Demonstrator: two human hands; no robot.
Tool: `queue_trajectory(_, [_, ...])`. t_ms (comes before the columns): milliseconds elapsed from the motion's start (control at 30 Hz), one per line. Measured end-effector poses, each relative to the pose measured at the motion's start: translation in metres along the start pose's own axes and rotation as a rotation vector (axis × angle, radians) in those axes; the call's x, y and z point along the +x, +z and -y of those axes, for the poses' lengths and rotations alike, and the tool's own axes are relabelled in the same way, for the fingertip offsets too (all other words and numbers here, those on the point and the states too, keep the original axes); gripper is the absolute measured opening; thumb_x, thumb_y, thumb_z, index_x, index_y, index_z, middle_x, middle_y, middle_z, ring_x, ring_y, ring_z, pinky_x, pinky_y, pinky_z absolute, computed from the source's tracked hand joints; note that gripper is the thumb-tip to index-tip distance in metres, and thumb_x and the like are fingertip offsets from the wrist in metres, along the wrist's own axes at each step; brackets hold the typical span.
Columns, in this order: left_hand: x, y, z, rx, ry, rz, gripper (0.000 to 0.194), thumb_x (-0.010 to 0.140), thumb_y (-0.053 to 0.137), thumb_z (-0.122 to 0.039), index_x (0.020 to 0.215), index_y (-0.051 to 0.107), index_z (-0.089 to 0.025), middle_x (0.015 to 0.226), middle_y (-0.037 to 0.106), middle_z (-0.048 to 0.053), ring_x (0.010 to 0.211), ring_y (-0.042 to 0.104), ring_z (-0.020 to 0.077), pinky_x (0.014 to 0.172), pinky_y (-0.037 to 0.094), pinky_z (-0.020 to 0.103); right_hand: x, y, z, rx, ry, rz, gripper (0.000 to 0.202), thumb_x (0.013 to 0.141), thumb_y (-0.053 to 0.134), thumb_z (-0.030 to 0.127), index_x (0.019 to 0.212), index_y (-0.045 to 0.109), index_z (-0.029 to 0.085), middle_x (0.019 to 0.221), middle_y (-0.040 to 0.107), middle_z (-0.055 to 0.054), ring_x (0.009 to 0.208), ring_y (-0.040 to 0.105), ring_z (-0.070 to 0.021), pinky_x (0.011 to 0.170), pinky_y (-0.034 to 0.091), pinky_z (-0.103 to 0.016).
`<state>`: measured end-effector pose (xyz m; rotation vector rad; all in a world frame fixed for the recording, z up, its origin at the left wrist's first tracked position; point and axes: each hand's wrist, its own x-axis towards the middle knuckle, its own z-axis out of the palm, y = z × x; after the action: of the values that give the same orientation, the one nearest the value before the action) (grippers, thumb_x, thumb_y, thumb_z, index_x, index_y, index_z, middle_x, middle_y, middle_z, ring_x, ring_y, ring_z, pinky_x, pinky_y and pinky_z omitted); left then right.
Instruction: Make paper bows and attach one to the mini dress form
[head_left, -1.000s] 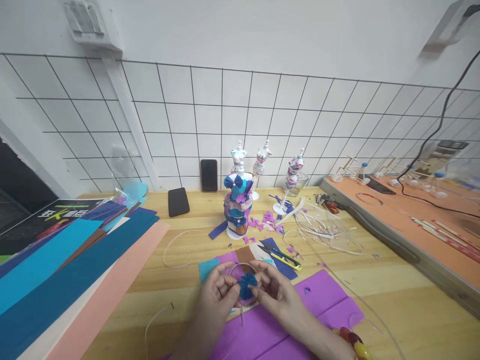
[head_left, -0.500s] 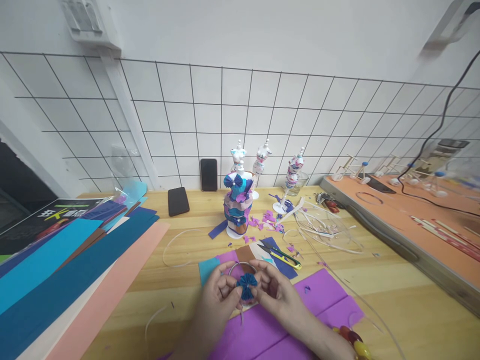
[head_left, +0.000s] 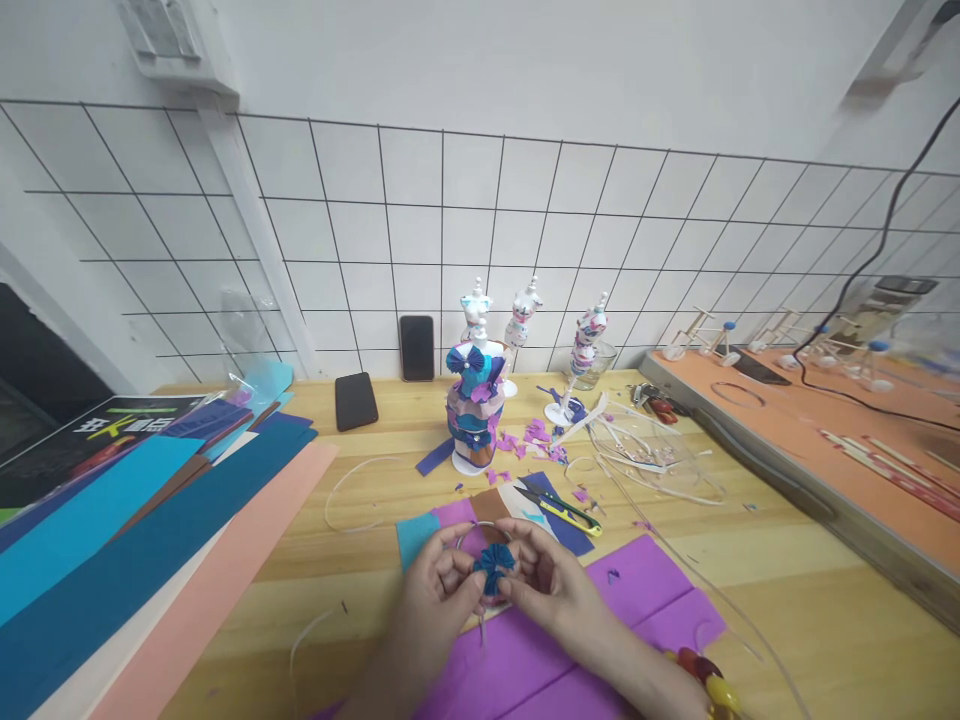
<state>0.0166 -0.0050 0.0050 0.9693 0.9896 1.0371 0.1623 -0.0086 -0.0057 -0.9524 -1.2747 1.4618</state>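
Observation:
My left hand (head_left: 442, 582) and my right hand (head_left: 549, 584) are low in the middle of the view, thumbs and fingers closed on a small blue pleated paper bow (head_left: 493, 562). A pale ring (head_left: 486, 524) shows round and behind the bow; whether the fingers grip it too, I cannot tell. From below the bow a narrow pale strip (head_left: 483, 630) hangs down. Under my hands lies purple paper (head_left: 652, 585). Yellow-handled thread snips (head_left: 576, 516) rest on coloured paper squares (head_left: 491, 505) just beyond.
A small dress form (head_left: 475, 405) in layered paper stands behind my hands, with several white forms near it. Two phones (head_left: 356, 402) are at the back. Long paper sheets (head_left: 172, 560) fill the left. Clear cord (head_left: 652, 445) coils at right, beside an orange-topped table (head_left: 840, 440).
The bow has turned slightly between my fingers, and the right thumb has shifted a little toward its lower edge. Everything else stays in place.

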Motion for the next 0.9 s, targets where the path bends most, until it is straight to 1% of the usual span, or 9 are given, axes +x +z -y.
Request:
queue_trajectory(100, [0.001,-0.002,0.0,0.026,0.018,0.005,0.04,0.065,0.059,-0.017,0.101,0.043,-0.013,0.061,0.055,-0.002,0.055,0.055,0.0125,0.051,0.046,0.025,0.0,-0.002,0.0,0.013,-0.008,0.01,0.041,0.071,0.064,0.022,0.106,0.045,0.02,0.073,0.049,0.003,0.066,0.048,-0.0098,0.059,0.04,-0.022])
queue_trajectory(267, [0.0,-0.003,-0.002,0.015,0.014,0.001,0.039,0.064,0.06,-0.018,0.099,0.044,-0.014,0.063,0.055,-0.003,0.053,0.054,0.0119,0.052,0.046,0.026,0.0,-0.002,0.004,0.049,0.014,0.016,0.042,0.07,0.065,0.026,0.106,0.044,0.02,0.072,0.049,0.003,0.065,0.049,-0.0109,0.059,0.041,-0.024])
queue_trajectory(333, [-0.001,-0.003,-0.002,-0.006,0.023,0.006,0.042,0.063,0.062,-0.018,0.101,0.044,-0.016,0.07,0.056,0.0,0.06,0.057,0.014,0.055,0.047,0.027,0.0,-0.001,0.003,0.022,0.013,0.003,0.043,0.07,0.066,0.026,0.107,0.045,0.02,0.072,0.049,0.003,0.064,0.049,-0.0108,0.058,0.04,-0.023])
queue_trajectory(433, [-0.002,-0.004,0.0,-0.024,0.052,0.031,0.046,0.062,0.064,-0.019,0.103,0.044,-0.017,0.084,0.058,0.005,0.077,0.058,0.0185,0.064,0.048,0.031,0.0,0.0,0.001,-0.029,0.012,-0.013,0.044,0.069,0.067,0.028,0.106,0.046,0.02,0.073,0.051,0.002,0.064,0.049,-0.0107,0.058,0.039,-0.023])
queue_trajectory(467, [-0.002,-0.004,0.0,-0.013,0.053,0.029,0.046,0.062,0.065,-0.019,0.103,0.044,-0.017,0.084,0.059,0.005,0.078,0.057,0.0189,0.065,0.048,0.031,0.0,0.0,0.001,-0.039,0.016,-0.014,0.044,0.068,0.067,0.028,0.106,0.046,0.02,0.073,0.051,0.002,0.064,0.049,-0.011,0.058,0.04,-0.023])
queue_trajectory(700, [-0.003,-0.001,-0.004,0.022,0.056,0.018,0.038,0.064,0.062,-0.017,0.099,0.049,-0.016,0.072,0.059,0.002,0.07,0.058,0.0169,0.062,0.047,0.029,-0.001,0.002,0.003,-0.054,0.019,0.024,0.045,0.07,0.066,0.031,0.108,0.045,0.019,0.074,0.051,0.0,0.067,0.05,-0.0127,0.064,0.042,-0.027])
queue_trajectory(800, [-0.003,-0.001,-0.006,0.029,0.041,0.015,0.036,0.064,0.061,-0.016,0.098,0.05,-0.015,0.069,0.06,0.002,0.068,0.058,0.0166,0.062,0.047,0.028,-0.002,0.001,0.007,-0.054,0.022,0.024,0.042,0.072,0.064,0.031,0.108,0.046,0.019,0.072,0.05,0.001,0.065,0.049,-0.0116,0.062,0.04,-0.026])
queue_trajectory(900, [-0.003,-0.001,-0.006,0.014,0.029,0.011,0.036,0.064,0.061,-0.017,0.098,0.05,-0.015,0.067,0.06,0.002,0.067,0.058,0.0163,0.06,0.046,0.027,-0.002,-0.001,0.011,-0.017,0.044,0.029,0.043,0.071,0.065,0.033,0.107,0.047,0.018,0.07,0.05,0.002,0.063,0.048,-0.0111,0.061,0.039,-0.025])
